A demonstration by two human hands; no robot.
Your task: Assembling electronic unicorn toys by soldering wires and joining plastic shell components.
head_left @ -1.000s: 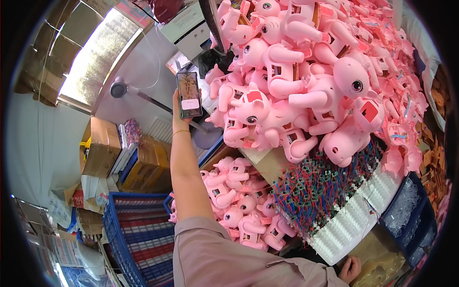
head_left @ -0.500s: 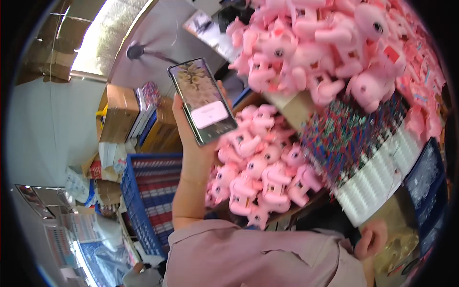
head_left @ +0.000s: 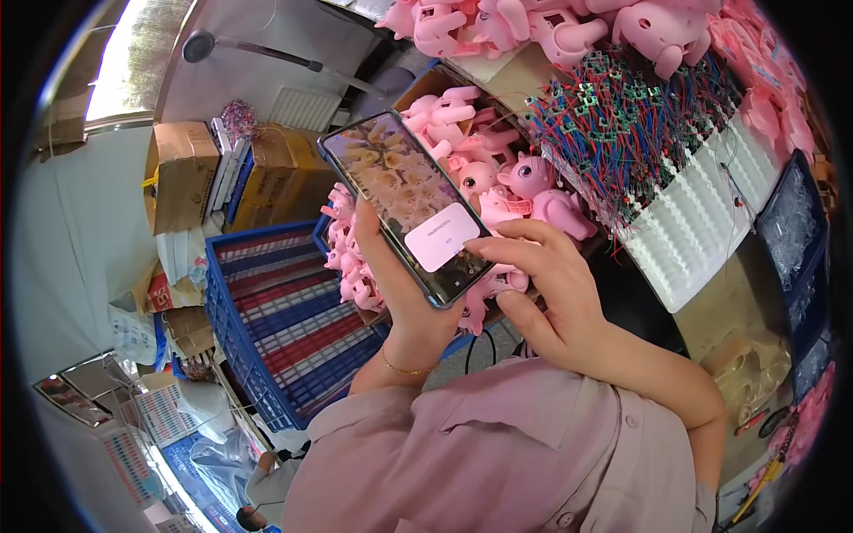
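Now that the phone (head_left: pixel 395 191) is sitting closer in, above pink toys (head_left: pixel 544 191), the right hand (head_left: pixel 564 298) is joining it, loosely spread, holding nothing, a fingertip reaching its lower end; the left hand's (head_left: pixel 409 306) grip is clasping it from behind, so both are attending it. Beyond, wires (head_left: pixel 613 124) and a white tray (head_left: pixel 702 213) are lying on the desk (head_left: pixel 742 315); boxes (head_left: pixel 185 169) are standing near a window (head_left: pixel 133 67).

Tan tabletop (head_left: pixel 727 330) right of the grip carried white foam tray (head_left: pixel 693 235), yellowish plastic bag (head_left: pixel 751 369), blue bin (head_left: pixel 795 171); wired boards (head_left: pixel 617 129) lay heaped farther out, against tray.
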